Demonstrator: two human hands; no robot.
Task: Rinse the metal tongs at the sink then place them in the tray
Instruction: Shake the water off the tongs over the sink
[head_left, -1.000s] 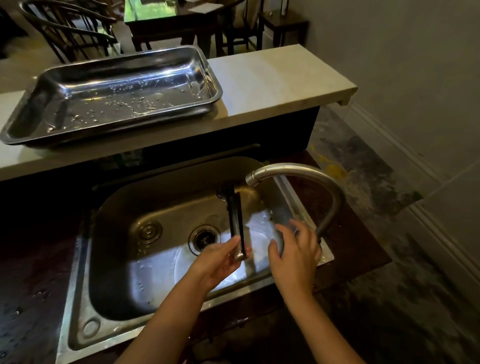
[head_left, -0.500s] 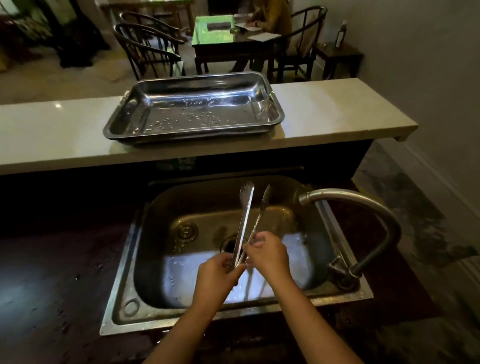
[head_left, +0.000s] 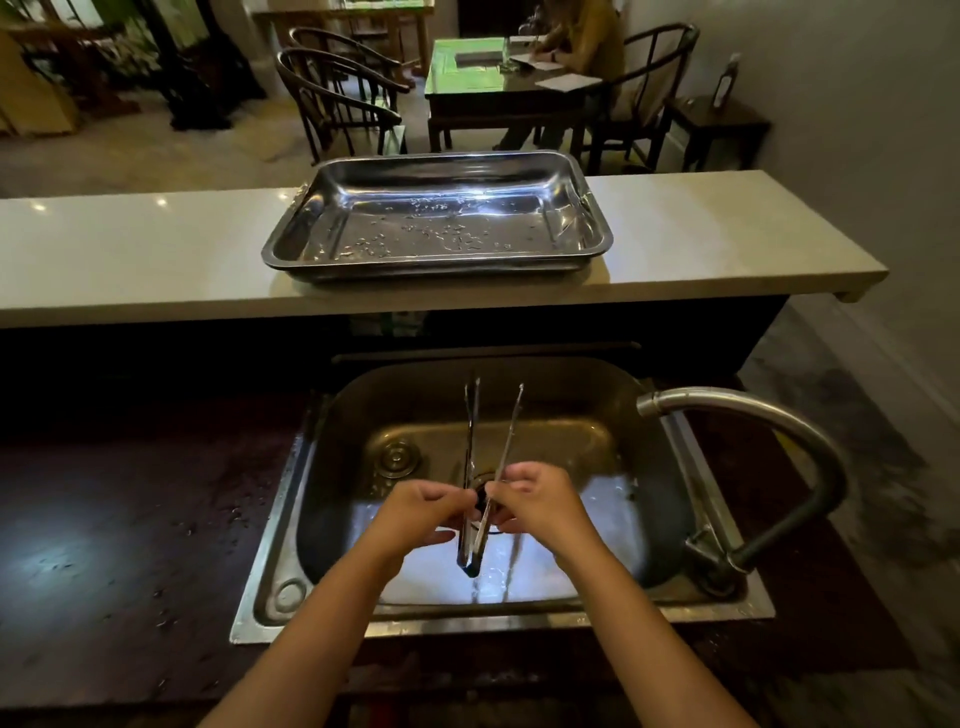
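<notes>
The metal tongs (head_left: 471, 431) are held over the steel sink (head_left: 597, 410), tips pointing away from me and spread apart, hinge end near me. My left hand (head_left: 421, 512) pinches the left arm of the tongs and my right hand (head_left: 540, 501) pinches the right arm. Drops of water fall from the hinge end into the basin. The steel tray (head_left: 311, 228), wet with droplets, sits on the pale raised counter (head_left: 130, 249) behind the sink.
The curved faucet (head_left: 769, 421) arches from the sink's right rim, its spout right of the tongs. A dark wet worktop (head_left: 130, 545) lies left of the sink. Beyond the counter are chairs (head_left: 332, 98), a table (head_left: 498, 78) and a seated person (head_left: 582, 41).
My right hand left the faucet handle and joined the left on the tongs. The tongs' arms have spread apart over the basin. My view has tilted up and shifted.
</notes>
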